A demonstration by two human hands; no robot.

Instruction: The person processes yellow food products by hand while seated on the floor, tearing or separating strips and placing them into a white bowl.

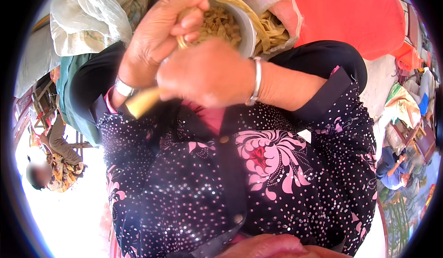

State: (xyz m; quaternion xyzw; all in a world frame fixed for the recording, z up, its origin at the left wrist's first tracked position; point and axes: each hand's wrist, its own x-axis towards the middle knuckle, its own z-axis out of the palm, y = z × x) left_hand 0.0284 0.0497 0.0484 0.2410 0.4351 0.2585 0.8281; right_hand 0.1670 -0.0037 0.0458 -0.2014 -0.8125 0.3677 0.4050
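My left hand [162, 26], with a metal watch band at its wrist, pinches a long yellowish dried plant-like strip [238, 3]. That strip arches over the rim of a white tub [247, 33], which holds many small chopped pieces [219, 24]. My right hand [207, 74], wearing a silver bangle, is a blurred fist just below and in front of the left. A flat yellow end piece [142, 102] sticks out of this fist; whether it belongs to the same strip, I cannot tell. A narrow yellow band [181, 42] shows between both hands.
Beside the tub, an open woven sack [294, 12] holds more strips [273, 29]. A large red cover [339, 12] lies at the right, a whitish plastic sack [90, 15] at the upper left. Seated people appear at the far left [64, 161] and far right [394, 171].
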